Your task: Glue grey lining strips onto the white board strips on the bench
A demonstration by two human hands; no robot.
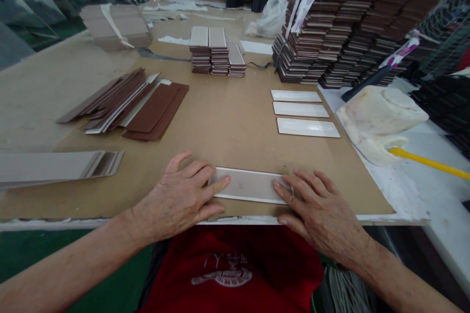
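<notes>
A grey cardboard strip [253, 186] with a white border and a small pencil mark lies flat near the table's front edge. My left hand [185, 190] rests over its left end, index finger stretched along the grey surface and the other fingers apart. Over the right end lies my right hand [312, 200], fingers spread, with the index fingertip touching the grey face. Both palms face down and neither hand is wrapped round the strip. Parts of the strip's two ends are hidden beneath the fingers.
Three glossy white strips [308, 127] lie at right, by a white glue jug [380, 117] with a yellow stick [429, 162]. Brown sheets [156, 115] fan out at left, above grey boards [44, 166]. Small stacks [200, 51] and tall brown piles [330, 24] stand behind.
</notes>
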